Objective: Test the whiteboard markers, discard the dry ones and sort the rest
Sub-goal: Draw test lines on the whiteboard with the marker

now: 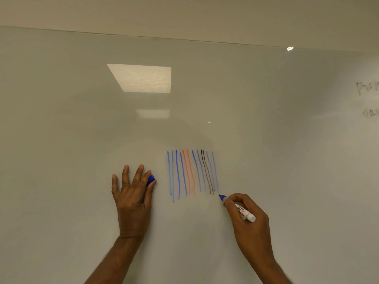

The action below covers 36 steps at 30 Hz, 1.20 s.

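Head view, lower right: right hand (pixel 249 220) pinches blue marker (pixel 243 211) near its tip, barrel judged light, rigid, slick; left hand (pixel 131 199) pinches cap (pixel 150 179).

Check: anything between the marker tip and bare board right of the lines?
Nothing visible does. The right hand holds the blue marker just below the last blue line; the whiteboard beside it is unmarked.
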{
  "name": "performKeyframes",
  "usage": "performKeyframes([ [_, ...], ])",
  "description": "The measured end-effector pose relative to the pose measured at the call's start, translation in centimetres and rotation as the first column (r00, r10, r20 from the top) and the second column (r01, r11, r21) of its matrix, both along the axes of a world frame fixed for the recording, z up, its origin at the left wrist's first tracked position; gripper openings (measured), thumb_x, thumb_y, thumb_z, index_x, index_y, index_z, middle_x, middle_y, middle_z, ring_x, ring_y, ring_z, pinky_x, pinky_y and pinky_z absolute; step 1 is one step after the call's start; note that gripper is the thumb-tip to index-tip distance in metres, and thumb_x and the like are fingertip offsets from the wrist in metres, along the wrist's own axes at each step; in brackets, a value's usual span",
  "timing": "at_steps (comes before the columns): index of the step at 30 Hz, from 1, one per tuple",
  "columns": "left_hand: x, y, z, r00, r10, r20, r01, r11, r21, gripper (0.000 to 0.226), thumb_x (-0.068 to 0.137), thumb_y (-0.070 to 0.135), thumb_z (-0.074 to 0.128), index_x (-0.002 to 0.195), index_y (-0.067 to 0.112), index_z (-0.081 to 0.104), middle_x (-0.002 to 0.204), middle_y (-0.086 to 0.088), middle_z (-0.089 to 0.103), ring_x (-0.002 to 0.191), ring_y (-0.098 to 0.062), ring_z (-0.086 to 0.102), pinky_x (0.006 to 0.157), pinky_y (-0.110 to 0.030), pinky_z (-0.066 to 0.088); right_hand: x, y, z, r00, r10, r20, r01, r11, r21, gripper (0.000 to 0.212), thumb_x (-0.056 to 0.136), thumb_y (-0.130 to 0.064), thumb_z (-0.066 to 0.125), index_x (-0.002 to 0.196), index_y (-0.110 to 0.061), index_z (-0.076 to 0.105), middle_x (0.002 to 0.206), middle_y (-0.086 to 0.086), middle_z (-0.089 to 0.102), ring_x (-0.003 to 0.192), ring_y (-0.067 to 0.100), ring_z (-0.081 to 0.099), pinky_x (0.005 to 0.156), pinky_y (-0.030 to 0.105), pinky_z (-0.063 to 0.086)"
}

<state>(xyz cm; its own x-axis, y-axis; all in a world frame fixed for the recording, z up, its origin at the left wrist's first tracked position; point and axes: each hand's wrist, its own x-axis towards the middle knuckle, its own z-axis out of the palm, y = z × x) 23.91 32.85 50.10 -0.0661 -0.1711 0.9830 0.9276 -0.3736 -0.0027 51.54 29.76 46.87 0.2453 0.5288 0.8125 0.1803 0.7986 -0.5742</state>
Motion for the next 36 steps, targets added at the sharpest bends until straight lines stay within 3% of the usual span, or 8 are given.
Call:
performKeyframes([
  [6,0.7,-3.0,0.0,0.978,-0.194,0.079,0.203,0.969,-0.139,0.034,0.1,0.02,0.064,0.132,0.007,0.065,0.142,-0.007,0.06,0.149,-0.026,0.038,0.125,-0.058,0.019,-0.7,-5.5,-0.8,0.979,0.164,-0.122,-0.17,0.985,-0.039,0.004,0.091,-0.018,0.067,0.089,-0.015,0.066,0.07,0.003,0.071,0.071,0.009,0.069,0.064,0.012,0.051],
  [10,3.1,-8.0,-1.1,0.897,-0.345,0.277,0.406,0.889,-0.209,0.035,0.094,0.018,0.07,0.129,0.019,0.069,0.136,0.004,0.066,0.137,-0.013,0.053,0.116,-0.032,0.04,-2.2,-8.2,-1.5,0.937,0.323,-0.132,-0.334,0.94,-0.072,0.007,0.087,-0.018,0.072,0.092,-0.015,0.069,0.074,0.003,0.073,0.072,0.011,0.071,0.065,0.014,0.053],
  [12,4.5,-10.8,-1.5,0.785,-0.446,0.43,0.577,0.779,-0.246,0.024,0.093,0.028,0.068,0.117,0.026,0.073,0.116,0.011,0.074,0.117,-0.006,0.065,0.1,-0.017,0.048,-2.9,-9.3,-1.9,0.911,0.397,-0.112,-0.406,0.91,-0.079,0.011,0.086,-0.024,0.074,0.095,-0.018,0.071,0.083,0.003,0.074,0.081,0.015,0.072,0.071,0.018,0.054],
  [15,5.5,-13.5,-2.2,0.615,-0.505,0.606,0.755,0.598,-0.268,0.016,0.099,0.028,0.06,0.107,0.019,0.072,0.097,0.004,0.079,0.099,-0.009,0.073,0.093,-0.027,0.054,-4.2,-10.6,-2.5,0.887,0.458,-0.061,-0.462,0.881,-0.106,0.018,0.085,-0.039,0.068,0.098,-0.028,0.072,0.092,-0.001,0.076,0.093,0.014,0.071,0.079,0.026,0.057],
  [19,4.8,-15.3,-3.2,0.328,-0.518,0.79,0.92,0.366,-0.142,0.026,0.108,0.023,0.046,0.112,0.003,0.062,0.1,-0.014,0.079,0.099,-0.03,0.076,0.093,-0.047,0.056,-6.0,-11.8,-3.6,0.845,0.534,-0.03,-0.532,0.832,-0.158,0.028,0.092,-0.04,0.061,0.11,-0.022,0.071,0.101,-0.007,0.077,0.101,0.013,0.071,0.077,0.024,0.057],
  [25,4.1,-17.6,-4.3,-0.093,-0.519,0.85,0.987,0.066,0.148,0.031,0.108,0.024,0.041,0.128,0.006,0.057,0.113,-0.026,0.073,0.107,-0.04,0.072,0.091,-0.048,0.058,-8.0,-13.2,-4.8,0.821,0.568,0.053,-0.549,0.812,-0.196,0.027,0.097,-0.036,0.056,0.116,-0.023,0.071,0.111,-0.01,0.074,0.108,0.01,0.068,0.084,0.025,0.057],
  [30,4.1,-18.9,-5.6,-0.188,-0.494,0.849,0.978,-0.012,0.21,0.037,0.109,0.028,0.038,0.137,0.012,0.056,0.121,-0.025,0.071,0.112,-0.041,0.07,0.091,-0.048,0.06,-9.4,-14.1,-5.7,0.816,0.574,0.071,-0.551,0.809,-0.206,0.031,0.093,-0.041,0.055,0.116,-0.027,0.071,0.115,-0.016,0.072,0.112,0.009,0.066,0.093,0.033,0.057],
  [36,4.3,-19.5,-6.9,-0.155,-0.463,0.873,0.986,-0.012,0.169,0.034,0.11,0.023,0.038,0.138,0.016,0.057,0.124,-0.023,0.07,0.116,-0.041,0.068,0.097,-0.051,0.057,-9.8,-15.1,-6.3,0.803,0.595,0.045,-0.575,0.792,-0.206,0.027,0.094,-0.03,0.055,0.115,-0.025,0.072,0.11,-0.017,0.073,0.11,0.006,0.066,0.092,0.029,0.056],
])
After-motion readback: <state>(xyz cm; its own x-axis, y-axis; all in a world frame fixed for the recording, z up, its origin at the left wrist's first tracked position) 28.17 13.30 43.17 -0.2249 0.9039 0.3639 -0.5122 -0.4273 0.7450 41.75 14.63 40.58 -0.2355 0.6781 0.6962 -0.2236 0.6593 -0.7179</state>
